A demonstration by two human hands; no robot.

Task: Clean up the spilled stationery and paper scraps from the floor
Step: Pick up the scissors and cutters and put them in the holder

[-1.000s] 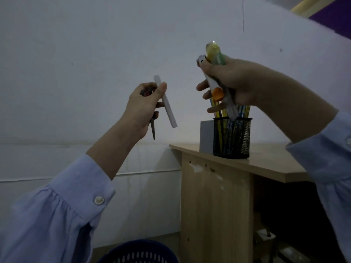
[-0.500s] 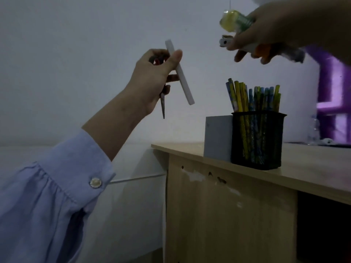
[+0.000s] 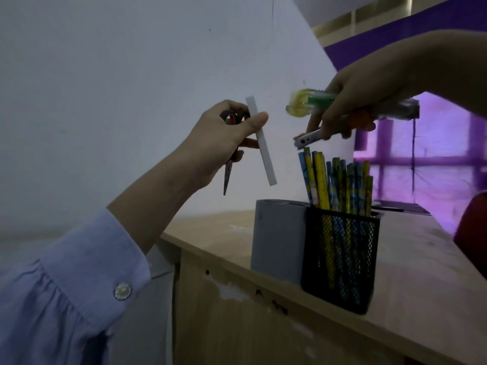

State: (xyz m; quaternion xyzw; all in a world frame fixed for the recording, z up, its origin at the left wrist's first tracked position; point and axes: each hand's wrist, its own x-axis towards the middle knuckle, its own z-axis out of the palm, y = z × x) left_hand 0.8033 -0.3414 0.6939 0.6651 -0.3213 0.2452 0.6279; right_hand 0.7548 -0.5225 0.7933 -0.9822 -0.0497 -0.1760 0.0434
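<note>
Desk (image 3: 411, 262): right hand (image 3: 369, 101), gripping markers (image 3: 311, 102), lowered toward mesh holder (image 3: 340, 262); left hand (image 3: 224, 140) unchanged

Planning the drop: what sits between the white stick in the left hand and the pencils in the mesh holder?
Head view: nothing. Only bare wall shows between the white stick and the pencils; the grey holder stands below that gap.

Dim room: pale wall (image 3: 118, 75), chipped wooden desk (image 3: 263, 325), purple-lit window (image 3: 421, 159) at right.
</note>
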